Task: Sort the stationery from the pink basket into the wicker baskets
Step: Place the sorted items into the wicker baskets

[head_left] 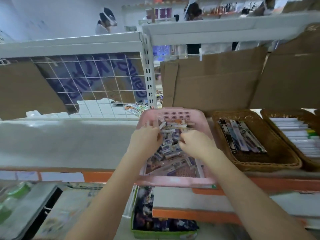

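The pink basket [173, 113] sits on the shelf in front of me, filled with several small stationery packs [167, 150] in purple and white wrappers. Both my hands reach into it. My left hand [144, 142] curls its fingers round small packs near the basket's far left. My right hand [194, 143] has its fingers curled down into the pile at the middle; what it pinches is hidden under the fingers. To the right stands a wicker basket [223, 116] holding several long flat packs [242, 135]. A second wicker basket [280, 112] further right holds white and green items.
The grey shelf surface [69, 144] stretches left of the pink basket. Cardboard sheets [216, 80] line the shelf back, with a wire grid [97, 84] on the left. Below, an orange shelf edge [97, 176] and a green box [164, 234] of dark packs sit near my forearms.
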Tool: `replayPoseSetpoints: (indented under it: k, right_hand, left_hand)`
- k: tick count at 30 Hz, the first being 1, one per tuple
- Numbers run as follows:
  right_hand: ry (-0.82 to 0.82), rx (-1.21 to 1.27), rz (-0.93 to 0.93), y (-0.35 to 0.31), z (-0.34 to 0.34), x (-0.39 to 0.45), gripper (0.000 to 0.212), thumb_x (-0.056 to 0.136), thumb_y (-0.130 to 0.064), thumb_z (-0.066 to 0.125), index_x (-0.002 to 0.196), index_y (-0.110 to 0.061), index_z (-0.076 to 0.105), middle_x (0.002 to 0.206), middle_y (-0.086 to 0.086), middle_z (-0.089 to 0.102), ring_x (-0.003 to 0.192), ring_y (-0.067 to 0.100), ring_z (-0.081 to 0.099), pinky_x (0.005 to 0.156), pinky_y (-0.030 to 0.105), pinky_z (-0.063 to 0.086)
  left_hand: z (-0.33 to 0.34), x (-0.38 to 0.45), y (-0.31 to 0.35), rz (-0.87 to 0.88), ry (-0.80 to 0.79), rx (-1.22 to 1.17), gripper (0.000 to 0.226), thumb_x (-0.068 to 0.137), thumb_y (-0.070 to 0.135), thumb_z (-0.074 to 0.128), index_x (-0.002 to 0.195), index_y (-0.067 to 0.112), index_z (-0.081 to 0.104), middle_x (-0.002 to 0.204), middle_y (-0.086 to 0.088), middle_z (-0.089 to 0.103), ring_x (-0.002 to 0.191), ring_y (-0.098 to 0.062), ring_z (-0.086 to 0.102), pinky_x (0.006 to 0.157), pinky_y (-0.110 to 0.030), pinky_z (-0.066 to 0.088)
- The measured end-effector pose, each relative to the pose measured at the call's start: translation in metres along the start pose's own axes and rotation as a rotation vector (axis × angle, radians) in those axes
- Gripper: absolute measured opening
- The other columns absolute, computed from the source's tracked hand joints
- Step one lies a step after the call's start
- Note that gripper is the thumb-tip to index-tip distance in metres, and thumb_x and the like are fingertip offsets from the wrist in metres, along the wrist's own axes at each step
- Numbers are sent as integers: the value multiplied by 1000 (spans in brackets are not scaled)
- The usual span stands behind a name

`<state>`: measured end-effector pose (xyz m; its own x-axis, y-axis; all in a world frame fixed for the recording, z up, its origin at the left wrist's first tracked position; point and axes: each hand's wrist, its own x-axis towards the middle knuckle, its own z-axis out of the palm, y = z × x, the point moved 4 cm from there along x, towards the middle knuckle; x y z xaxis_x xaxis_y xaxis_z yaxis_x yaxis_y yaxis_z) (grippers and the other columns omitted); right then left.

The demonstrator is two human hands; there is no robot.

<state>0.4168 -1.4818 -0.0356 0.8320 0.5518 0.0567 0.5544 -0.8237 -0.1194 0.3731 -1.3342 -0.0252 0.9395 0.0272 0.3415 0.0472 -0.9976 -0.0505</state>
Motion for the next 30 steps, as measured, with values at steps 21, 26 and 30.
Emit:
replayPoseSetpoints:
  k: [21,26,30]
  right_hand:
    - [-425,-454,-235,-25,35,2,49,86,6,54,134,-2,44,128,16,53,110,33,55,90,44,51]
    - [-433,-285,-101,-11,17,8,32,90,-1,54,122,-6,57,115,13,61,101,29,61,83,35,52]
    - [-231,-99,-99,11,2,1,4,91,-12,56,89,-9,59,90,7,61,80,23,58,60,29,43]
  left_hand:
    - [22,-16,-2,-58,-51,-186,26,95,34,43,90,19,63,84,0,63,76,-23,58,57,-27,34]
    - [10,-14,-8,-94,-34,-235,24,97,36,43,85,21,59,79,3,58,73,-21,54,55,-27,35]
    - [-10,-11,-14,-138,26,-311,31,98,40,39,81,20,54,78,2,59,74,-21,55,58,-31,43]
